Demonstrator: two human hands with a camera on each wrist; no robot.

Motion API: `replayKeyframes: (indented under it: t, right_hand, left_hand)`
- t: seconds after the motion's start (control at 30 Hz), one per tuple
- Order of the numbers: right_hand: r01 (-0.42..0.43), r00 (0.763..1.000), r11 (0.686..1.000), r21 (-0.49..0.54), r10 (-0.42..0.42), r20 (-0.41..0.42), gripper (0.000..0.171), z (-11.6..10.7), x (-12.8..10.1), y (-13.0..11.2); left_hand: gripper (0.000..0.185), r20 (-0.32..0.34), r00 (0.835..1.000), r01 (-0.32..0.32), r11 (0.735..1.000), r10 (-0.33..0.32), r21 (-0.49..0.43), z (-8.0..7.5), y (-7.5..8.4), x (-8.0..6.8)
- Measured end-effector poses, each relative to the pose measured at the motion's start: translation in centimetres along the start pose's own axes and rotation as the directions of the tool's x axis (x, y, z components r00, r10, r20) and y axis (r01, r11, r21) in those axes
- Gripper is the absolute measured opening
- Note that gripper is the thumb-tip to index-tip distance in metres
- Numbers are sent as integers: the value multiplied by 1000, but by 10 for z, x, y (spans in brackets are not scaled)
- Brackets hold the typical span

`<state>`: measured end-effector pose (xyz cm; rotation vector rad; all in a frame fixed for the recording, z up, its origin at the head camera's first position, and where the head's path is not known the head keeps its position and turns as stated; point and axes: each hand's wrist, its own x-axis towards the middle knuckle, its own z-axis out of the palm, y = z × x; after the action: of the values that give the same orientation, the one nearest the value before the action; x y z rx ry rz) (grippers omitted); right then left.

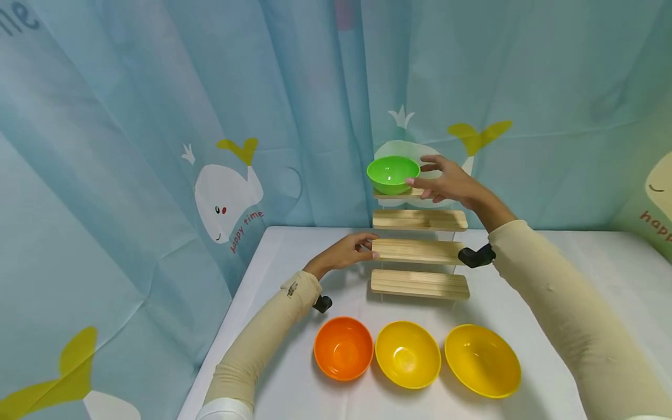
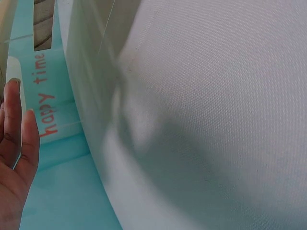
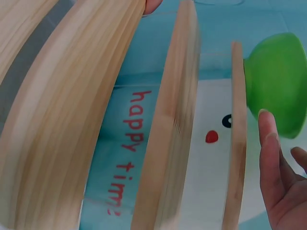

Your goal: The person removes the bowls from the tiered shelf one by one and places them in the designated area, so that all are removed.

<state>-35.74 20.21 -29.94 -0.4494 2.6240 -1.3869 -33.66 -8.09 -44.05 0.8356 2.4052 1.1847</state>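
A green bowl (image 1: 391,175) sits upright on the left end of the top tier of a wooden tiered stand (image 1: 420,251). My right hand (image 1: 446,182) is at the bowl's right side, fingers spread and thumb at the rim. In the right wrist view the fingers (image 3: 269,158) are beside the green bowl (image 3: 278,84), not wrapped round it. Lower down, my left hand (image 1: 343,251) grips the left end of the third tier from the top, thumb at the front edge and fingers behind. The left wrist view catches only part of that hand (image 2: 19,163).
An orange bowl (image 1: 343,349), a yellow bowl (image 1: 408,354) and a wider deep-yellow bowl (image 1: 483,360) stand in a row before the stand on the white table (image 1: 294,396). A blue curtain (image 1: 315,116) with whale prints hangs close behind.
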Motion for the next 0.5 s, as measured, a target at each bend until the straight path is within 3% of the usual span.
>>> replayKeyframes:
  t: [0.2, 0.5]
  right_hand:
    - [-20, 999, 1000, 11, 20, -26, 101, 8, 11, -3]
    - [-23, 1000, 1000, 13, 24, -10, 109, 16, 18, -9]
  left_hand:
    - [53, 6, 1000, -6, 1000, 6, -8, 1, 6, -3]
    - [54, 0, 1000, -16, 1000, 16, -6, 1, -2, 3]
